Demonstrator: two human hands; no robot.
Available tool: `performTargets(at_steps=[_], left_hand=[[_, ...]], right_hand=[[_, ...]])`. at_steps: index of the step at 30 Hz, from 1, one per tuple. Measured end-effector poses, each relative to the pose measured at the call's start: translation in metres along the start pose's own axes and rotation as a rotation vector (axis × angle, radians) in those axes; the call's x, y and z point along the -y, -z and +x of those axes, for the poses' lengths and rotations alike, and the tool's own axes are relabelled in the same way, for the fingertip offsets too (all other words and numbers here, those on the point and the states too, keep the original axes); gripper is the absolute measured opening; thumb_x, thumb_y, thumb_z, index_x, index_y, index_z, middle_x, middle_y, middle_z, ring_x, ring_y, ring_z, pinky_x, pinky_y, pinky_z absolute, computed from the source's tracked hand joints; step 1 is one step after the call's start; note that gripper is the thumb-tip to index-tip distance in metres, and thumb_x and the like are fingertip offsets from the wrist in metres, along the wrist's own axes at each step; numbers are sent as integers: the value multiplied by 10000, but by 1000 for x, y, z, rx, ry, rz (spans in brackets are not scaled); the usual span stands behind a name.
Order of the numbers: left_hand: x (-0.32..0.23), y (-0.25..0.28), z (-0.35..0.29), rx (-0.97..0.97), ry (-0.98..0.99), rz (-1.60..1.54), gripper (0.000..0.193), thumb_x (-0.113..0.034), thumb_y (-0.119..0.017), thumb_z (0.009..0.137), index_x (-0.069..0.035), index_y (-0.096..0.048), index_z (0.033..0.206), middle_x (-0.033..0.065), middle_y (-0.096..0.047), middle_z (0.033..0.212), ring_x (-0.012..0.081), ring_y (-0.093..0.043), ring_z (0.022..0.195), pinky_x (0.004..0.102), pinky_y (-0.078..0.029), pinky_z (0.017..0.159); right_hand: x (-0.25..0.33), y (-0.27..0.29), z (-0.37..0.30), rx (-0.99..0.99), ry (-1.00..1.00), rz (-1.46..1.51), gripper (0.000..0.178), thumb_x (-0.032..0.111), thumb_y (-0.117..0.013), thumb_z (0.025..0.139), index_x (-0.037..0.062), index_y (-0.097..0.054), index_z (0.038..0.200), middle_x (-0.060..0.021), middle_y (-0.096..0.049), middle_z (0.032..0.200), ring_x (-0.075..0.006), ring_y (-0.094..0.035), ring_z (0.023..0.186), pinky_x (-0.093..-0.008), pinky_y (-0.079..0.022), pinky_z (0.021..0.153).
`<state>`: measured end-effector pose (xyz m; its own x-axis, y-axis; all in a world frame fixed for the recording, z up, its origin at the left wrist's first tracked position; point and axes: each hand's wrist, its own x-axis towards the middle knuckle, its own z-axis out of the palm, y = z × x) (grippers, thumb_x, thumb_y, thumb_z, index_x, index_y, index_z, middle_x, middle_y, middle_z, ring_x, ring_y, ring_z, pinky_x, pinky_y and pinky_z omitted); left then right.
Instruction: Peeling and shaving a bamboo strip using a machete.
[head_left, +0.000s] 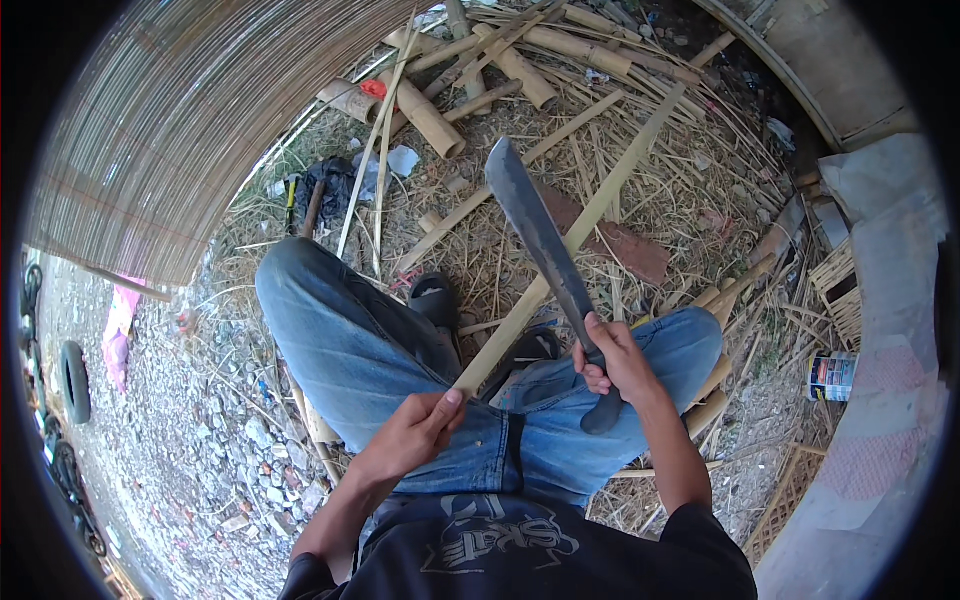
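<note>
Left hand [415, 432] gripping bamboo strip's [570, 240] near end

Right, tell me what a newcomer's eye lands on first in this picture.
The long dark machete stands out first, raised at the centre with its handle in the right hand. Crossing beneath the blade runs a long pale bamboo strip, its near end in the grip of the left hand above the blue-jeaned knees. Cut bamboo pieces and dry splinters litter the ground beyond, and a woven bamboo screen fills the upper left.
</note>
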<state>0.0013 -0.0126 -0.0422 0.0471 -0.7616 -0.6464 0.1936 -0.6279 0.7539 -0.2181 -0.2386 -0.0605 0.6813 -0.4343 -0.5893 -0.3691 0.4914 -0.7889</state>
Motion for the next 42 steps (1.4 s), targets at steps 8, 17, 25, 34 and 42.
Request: performTargets(at_steps=[8, 17, 25, 34, 42], left_hand=[[-7, -4, -4, 55, 48, -98, 544, -457, -386, 1088, -100, -460, 684, -76, -353, 581, 51, -304, 532, 256, -252, 479], [-13, -12, 1, 25, -27, 4, 557, -466, -397, 1084, -94, -458, 673, -67, -368, 578, 55, -309, 539, 262, -261, 482], [-14, -8, -5, 36, -7, -25, 511, -474, -416, 1077, -135, -439, 695, -84, -342, 581, 36, -283, 499, 240, -204, 453], [-18, -9, -7, 4, -3, -43, 500, -477, -423, 1074, -135, -448, 709, -86, -335, 578, 36, -276, 495, 245, -197, 453], [-4, -10, -3, 28, -3, -104, 508, -473, -422, 1075, -132, -436, 699, -85, -327, 573, 38, -277, 487, 244, -204, 445]], right_hand=[[3, 7, 0, -33, 28, 96, 638, 514, -420, 1061, -4, -541, 710, 14, -409, 515, -80, -397, 382, -250, -337, 365], [-3, -1, -5, -12, 50, 57, 671, 540, -414, 1053, -8, -552, 691, 19, -395, 489, -72, -363, 365, -250, -309, 359], [9, 6, -3, -88, 117, 85, 668, 520, -404, 1063, -10, -548, 682, 19, -393, 497, -71, -378, 368, -249, -314, 355], [9, 1, 2, -93, 176, 104, 655, 508, -411, 1065, -2, -533, 674, 23, -378, 500, -77, -375, 372, -254, -330, 369], [1, 7, -6, -18, 31, 76, 630, 482, -411, 1073, -11, -543, 704, 12, -400, 510, -70, -370, 374, -257, -324, 362]])
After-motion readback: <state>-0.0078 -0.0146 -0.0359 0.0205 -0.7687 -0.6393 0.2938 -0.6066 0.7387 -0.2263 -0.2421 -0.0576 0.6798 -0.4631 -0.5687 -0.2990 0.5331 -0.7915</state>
